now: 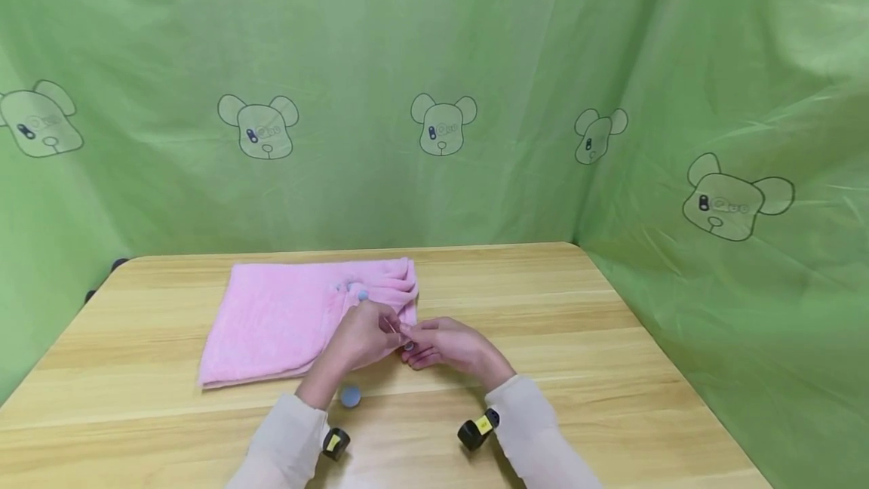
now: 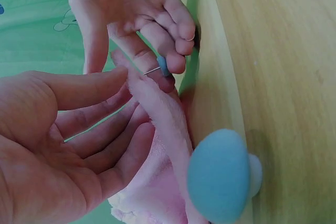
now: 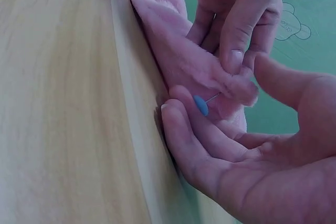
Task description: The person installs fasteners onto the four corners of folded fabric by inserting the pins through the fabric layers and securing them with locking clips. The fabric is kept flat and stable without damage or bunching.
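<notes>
A folded pink plush cloth lies on the table, its near right corner lifted between the hands. My left hand pinches that edge between thumb and fingers, seen closely in the left wrist view. A blue-headed pin has its thin metal shaft pointing into the cloth fold. Its head sits against the bent fingers of my right hand, whose thumb is at the other side of the fold. The pin's tip is hidden in the plush. Close to the left wrist, a blue round-capped fastener stands on the table.
Another blue cap sits on the bunched part of the cloth, with paler bluish bits beside it. The wooden table reaches back to a green curtain printed with bear heads. Both wrists wear black camera mounts.
</notes>
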The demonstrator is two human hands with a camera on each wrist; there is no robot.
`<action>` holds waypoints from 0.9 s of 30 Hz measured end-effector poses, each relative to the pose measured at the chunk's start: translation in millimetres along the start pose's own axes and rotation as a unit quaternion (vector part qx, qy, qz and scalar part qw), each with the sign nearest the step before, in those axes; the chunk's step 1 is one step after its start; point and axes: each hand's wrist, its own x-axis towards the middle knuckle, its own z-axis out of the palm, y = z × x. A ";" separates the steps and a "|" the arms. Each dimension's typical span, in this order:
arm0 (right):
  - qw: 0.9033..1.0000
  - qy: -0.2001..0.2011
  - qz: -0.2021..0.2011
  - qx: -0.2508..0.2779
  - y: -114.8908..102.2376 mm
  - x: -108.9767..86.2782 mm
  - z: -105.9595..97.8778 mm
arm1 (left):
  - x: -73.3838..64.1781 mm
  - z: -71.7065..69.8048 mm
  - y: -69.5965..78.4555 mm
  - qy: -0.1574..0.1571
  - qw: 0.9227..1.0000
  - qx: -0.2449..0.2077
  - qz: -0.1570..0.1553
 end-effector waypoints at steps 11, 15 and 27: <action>1.000 0.023 -0.006 0.004 0.7 0.9 1.4 | 1.1 -0.4 -3.7 -0.013 1.000 -0.011 -0.014; 0.999 0.038 0.000 0.005 0.4 0.6 2.2 | 1.2 -0.6 -5.1 -0.017 1.000 -0.007 -0.019; 0.999 0.044 0.001 0.006 2.3 3.1 4.9 | 3.0 -0.9 -8.7 -0.022 0.999 -0.017 -0.028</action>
